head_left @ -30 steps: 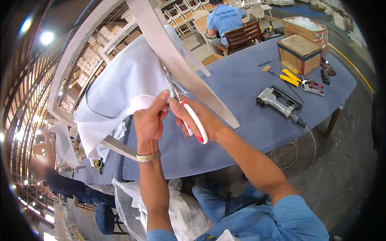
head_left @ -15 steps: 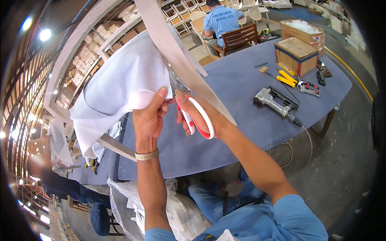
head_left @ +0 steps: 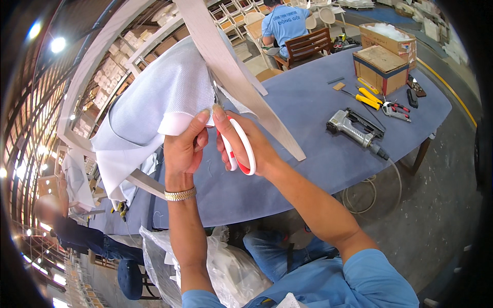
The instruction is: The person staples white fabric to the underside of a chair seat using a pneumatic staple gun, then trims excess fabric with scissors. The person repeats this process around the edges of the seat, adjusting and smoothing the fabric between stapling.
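White woven cloth (head_left: 164, 77) drapes over a tilted chair frame (head_left: 233, 77), left of its nearest leg. Your left grip (head_left: 179, 150) pinches the cloth's edge between thumb and bent fingers, seemingly to hold it taut. Your right grip (head_left: 259, 151) is wrapped around the handles of the scissors (head_left: 249, 151), blades at the cloth's edge beside the frame's leg, probably angled to fit that narrow space. The cloth looks finely meshed, with a smooth, rounded fold; the frame is pale wood with tapering legs; the handles are white and red loops. Right of the frame, a metal nail gun (head_left: 354, 127) lies on the blue-grey bench (head_left: 308, 102), apparently placed clear of your hands.
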`<state>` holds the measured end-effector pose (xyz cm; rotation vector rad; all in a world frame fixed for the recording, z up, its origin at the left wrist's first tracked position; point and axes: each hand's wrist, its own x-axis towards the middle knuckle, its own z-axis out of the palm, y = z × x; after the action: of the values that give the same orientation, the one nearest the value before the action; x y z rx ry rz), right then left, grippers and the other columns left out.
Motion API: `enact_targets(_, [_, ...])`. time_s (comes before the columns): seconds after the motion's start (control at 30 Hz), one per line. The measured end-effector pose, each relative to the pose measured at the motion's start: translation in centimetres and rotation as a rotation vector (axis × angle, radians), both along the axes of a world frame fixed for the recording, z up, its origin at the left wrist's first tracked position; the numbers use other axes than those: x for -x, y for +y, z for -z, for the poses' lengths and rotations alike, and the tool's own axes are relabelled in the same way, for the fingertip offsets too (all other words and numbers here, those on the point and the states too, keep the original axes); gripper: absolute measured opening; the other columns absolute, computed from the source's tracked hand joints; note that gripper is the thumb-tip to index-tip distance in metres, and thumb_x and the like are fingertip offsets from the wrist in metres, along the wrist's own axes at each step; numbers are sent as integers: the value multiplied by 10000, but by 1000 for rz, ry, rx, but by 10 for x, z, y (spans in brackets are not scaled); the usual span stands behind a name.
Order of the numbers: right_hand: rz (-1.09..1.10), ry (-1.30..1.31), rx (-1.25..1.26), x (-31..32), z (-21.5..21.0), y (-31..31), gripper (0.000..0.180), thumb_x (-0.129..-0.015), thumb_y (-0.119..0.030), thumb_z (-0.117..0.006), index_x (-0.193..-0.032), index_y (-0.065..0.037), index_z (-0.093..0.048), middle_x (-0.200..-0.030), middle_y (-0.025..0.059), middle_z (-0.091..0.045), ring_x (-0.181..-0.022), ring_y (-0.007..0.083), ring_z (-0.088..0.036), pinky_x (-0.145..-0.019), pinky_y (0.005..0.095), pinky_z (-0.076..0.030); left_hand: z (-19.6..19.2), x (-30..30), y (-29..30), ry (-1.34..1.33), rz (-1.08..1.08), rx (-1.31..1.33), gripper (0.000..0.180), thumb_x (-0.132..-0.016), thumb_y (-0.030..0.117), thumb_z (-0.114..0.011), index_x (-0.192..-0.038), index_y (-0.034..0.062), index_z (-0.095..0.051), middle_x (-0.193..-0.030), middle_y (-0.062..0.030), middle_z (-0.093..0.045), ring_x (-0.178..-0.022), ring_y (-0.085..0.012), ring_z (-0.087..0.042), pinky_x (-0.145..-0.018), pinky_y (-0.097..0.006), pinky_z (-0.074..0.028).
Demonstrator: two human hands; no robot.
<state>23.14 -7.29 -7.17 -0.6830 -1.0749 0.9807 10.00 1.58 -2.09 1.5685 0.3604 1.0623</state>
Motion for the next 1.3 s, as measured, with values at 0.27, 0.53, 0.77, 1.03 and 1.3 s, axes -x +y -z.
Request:
enact_targets(0.27, [-195,91,23,-2,3,-2,730,-963,-746,-454,-1035,-25,-549,-729,46,-518,-549,124,-555,-470,296,-511,-18,3,-7,69,-52,-7,157,-914,83,-765,-914,8,-627,-652,0,-549,-480,-62,-434,-422,-237,-264])
enact_targets(0.53, [-141,65,-15,-4,0,-1,751,-951,-761,-457,-1021,-21,-555,-745,56,-540,-555,132,-562,-465,300,-517,-14,9,0,99,-33,-16,171,-913,81,-763,-970,-2,-625,-675,-6,-559,-481,-64,-444,-415,-235,-265])
enact_targets(0.77, [-164,315,-91,9,-12,12,699,-955,-733,-489,-992,-39,-564,-701,48,-537,-508,132,-556,-408,308,-504,-19,11,-1,112,-60,-46,185,-914,69,-759,-1025,1,-627,-709,2,-574,-503,-61,-448,-423,-225,-281])
enact_targets(1.03, [-14,295,-83,24,-20,12,649,-978,-686,-501,-964,-39,-551,-638,54,-518,-441,151,-538,-369,311,-473,-17,17,10,91,-9,-55,239,-913,65,-760,-1099,-6,-629,-742,2,-590,-540,-57,-463,-444,-221,-312])
enact_targets(1.3, [99,118,-9,12,-28,20,649,-980,-684,-497,-952,-36,-539,-712,56,-518,-449,130,-521,-363,300,-469,-24,12,1,105,-5,-30,245,-915,62,-755,-1116,-17,-638,-761,-11,-612,-541,-60,-465,-455,-222,-330])
